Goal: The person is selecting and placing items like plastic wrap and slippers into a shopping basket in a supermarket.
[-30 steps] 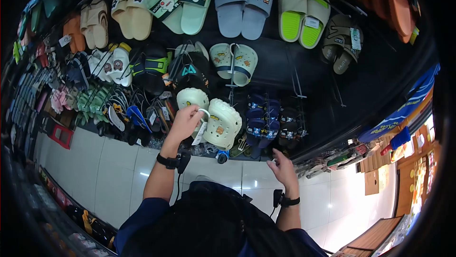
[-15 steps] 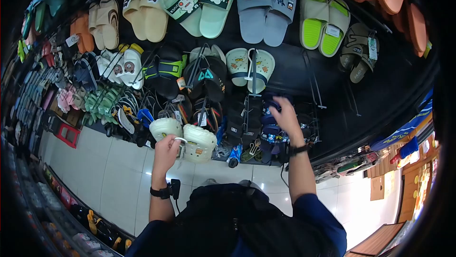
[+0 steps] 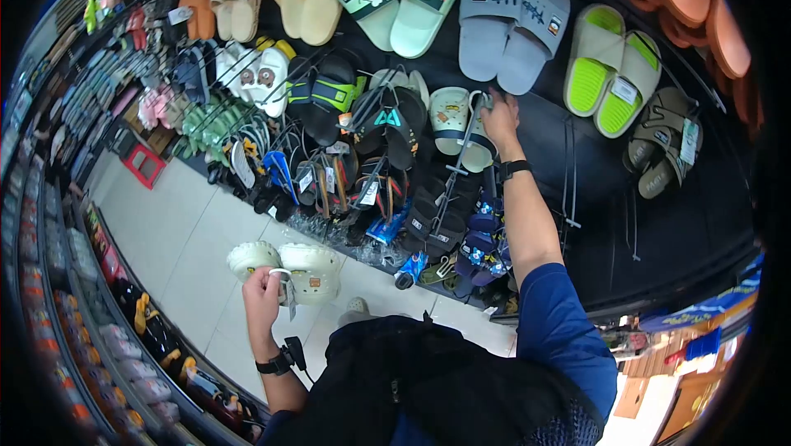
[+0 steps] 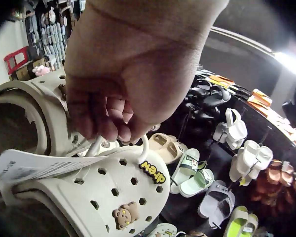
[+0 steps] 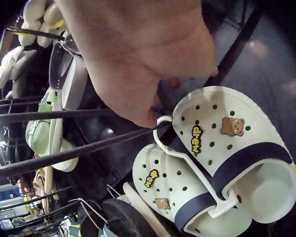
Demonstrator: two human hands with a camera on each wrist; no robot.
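Note:
My left hand (image 3: 262, 298) pinches the white plastic hanger (image 4: 144, 148) of a pair of cream clogs (image 3: 311, 275), held out low over the floor. A white price tag (image 4: 44, 165) hangs from it. A yellow "drew" charm (image 4: 152, 173) and a bear charm (image 4: 126, 216) sit on the nearer clog. Up at the rack, my right hand (image 3: 501, 121) has its thumb and curled fingers at the hook of another white hanger (image 5: 185, 153). This hanger carries similar pale clogs (image 5: 219, 118) with dark straps, beside a metal display rod (image 5: 89, 148).
Grey slides (image 3: 515, 22) and mint slides (image 3: 424, 9) hang above the right hand. Black flip-flops (image 3: 387, 121) hang left of the clogs, dark blue sandals (image 3: 486, 248) below. Bare metal rods (image 3: 570, 174) stick out to the right. Another shelf (image 3: 124, 322) runs along the left.
My right hand has risen from low on the right to the hanging clogs' hook. My left hand has carried its clogs away from the rack, down and to the left.

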